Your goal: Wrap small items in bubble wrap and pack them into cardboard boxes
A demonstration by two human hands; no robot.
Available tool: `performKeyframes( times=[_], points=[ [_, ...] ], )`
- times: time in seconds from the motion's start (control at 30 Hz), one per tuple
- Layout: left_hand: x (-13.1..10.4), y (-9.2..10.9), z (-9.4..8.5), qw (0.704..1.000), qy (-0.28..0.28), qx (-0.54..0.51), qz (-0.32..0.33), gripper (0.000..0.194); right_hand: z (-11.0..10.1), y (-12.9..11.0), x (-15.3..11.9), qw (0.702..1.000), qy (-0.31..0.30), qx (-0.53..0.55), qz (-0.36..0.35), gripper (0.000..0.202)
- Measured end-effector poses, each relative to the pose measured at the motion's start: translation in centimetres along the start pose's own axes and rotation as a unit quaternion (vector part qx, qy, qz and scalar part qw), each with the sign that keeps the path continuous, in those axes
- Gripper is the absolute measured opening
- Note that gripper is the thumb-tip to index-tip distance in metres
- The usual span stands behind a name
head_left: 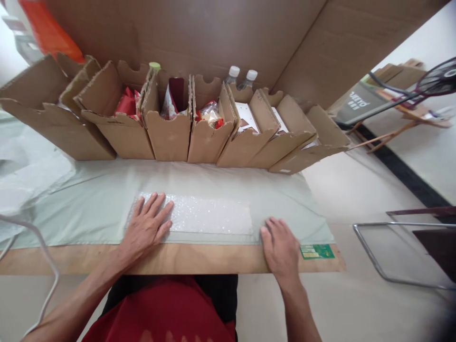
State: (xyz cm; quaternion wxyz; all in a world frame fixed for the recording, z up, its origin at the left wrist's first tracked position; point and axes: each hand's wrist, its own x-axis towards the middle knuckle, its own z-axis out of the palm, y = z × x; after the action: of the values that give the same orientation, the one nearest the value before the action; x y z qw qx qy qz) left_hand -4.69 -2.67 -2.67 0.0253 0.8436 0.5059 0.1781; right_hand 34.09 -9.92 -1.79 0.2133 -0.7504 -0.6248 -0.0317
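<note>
A flat strip of bubble wrap (210,214) lies on the pale green cloth (96,209) near the table's front edge. My left hand (151,223) rests palm down on the strip's left end, fingers spread. Just past the strip's right end, my right hand (280,244) lies on the cloth and the wooden edge, its fingers extended and fairly close together, holding nothing.
Several cardboard bins (169,137) stand in a row at the back, some with packets or white cards. Two white-capped bottles (233,72) show behind them. Clear plastic sheeting (32,161) and a white cable (44,247) are at left. A green label (317,251) is at right.
</note>
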Motion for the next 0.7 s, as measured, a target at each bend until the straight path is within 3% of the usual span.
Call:
performKeyframes(
  times=[0.07,0.17,0.27,0.37,0.53,0.7],
  points=[
    [-0.3,-0.6,-1.1,0.998,0.056,-0.015,-0.032,0.04,-0.4,-0.4,1.2,0.999,0.025,0.017,-0.01,0.044],
    [-1.2,-2.0,-2.9,0.984,0.127,0.015,-0.125,0.036,0.5,-2.4,3.9,0.996,-0.008,0.064,-0.054,0.042],
    [-2.4,-3.2,-3.1,0.975,0.111,0.055,-0.186,0.036,2.2,-3.9,6.0,0.992,-0.08,0.072,-0.061,0.04],
    [-2.9,-3.4,-2.2,0.976,0.091,0.043,-0.195,0.031,2.8,-4.2,6.6,0.987,-0.114,0.099,-0.054,0.024],
    [-2.2,-2.7,-2.6,0.974,0.089,-0.008,-0.21,0.02,0.2,-4.8,4.2,0.97,-0.113,0.216,0.01,0.022],
    [1.6,-2.2,-4.7,0.971,0.113,-0.065,-0.203,0.015,-2.1,-6.2,-2.8,0.935,-0.089,0.321,0.126,0.059]
  ],
)
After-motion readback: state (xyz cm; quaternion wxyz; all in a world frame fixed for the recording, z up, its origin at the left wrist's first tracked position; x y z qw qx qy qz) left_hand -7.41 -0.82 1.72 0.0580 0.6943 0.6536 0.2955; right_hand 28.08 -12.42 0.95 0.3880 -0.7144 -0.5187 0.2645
